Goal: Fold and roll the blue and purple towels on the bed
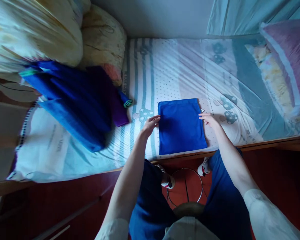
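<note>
A blue cloth [182,128], folded into a near-square, lies flat near the front edge of the bed. At its left edge, the fingertips of my left hand [152,124] touch the fabric, fingers stretched forward. My right hand [208,119] is at the opposite edge, with extended fingertips resting on the cloth's border and the other fingers partly curled. The cloth stays flat between both hands. To the left lies a heap of larger blue fabric [75,106], with a dark purple folded cloth [118,108] against it.
The bed has a patterned sheet [177,70]. Bulky pale yellow bedding [37,33] and a pillow [102,40] are at the back left. A pink pillow [287,56] lies at the right. A metal ring [202,186] is on the red floor between my feet.
</note>
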Available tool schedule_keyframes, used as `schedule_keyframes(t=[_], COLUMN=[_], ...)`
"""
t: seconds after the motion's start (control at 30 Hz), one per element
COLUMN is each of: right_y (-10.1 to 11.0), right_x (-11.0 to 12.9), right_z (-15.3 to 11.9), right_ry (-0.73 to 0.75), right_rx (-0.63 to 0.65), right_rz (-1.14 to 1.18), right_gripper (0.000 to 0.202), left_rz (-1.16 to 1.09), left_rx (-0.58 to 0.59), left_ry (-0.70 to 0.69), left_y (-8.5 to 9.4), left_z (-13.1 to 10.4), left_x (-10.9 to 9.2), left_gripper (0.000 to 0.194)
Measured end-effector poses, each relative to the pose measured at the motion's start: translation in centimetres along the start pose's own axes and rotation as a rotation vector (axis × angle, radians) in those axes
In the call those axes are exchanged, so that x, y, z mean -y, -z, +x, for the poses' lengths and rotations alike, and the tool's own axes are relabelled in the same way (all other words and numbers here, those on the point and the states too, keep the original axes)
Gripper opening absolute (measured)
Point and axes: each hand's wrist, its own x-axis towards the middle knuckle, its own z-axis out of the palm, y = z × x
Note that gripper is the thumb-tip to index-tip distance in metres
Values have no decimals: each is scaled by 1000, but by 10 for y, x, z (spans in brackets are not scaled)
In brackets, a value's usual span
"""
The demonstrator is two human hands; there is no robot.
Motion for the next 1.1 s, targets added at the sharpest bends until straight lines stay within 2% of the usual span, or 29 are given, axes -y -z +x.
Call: schedule_keyframes(t=[0.23,0.4,0.8,1.1], right_y=[-7,-6,-7,-5], right_x=[13,21,32,38], right_z=[33,46,58,69], right_ry=[29,67,75,85], right_rx=[-60,-55,-45,-62], right_rz=[46,45,-8,-22], right_gripper=[33,39,31,40], left_rz=[-36,-33,71,115], left_rx=[-60,-116,-206,-208], left_ry=[-35,-77,-133,-156], left_y=[-9,-15,-17,-13], left_z=[39,55,65,74], left_x=[-8,-13,-20,-20], left_gripper=[59,56,46,48])
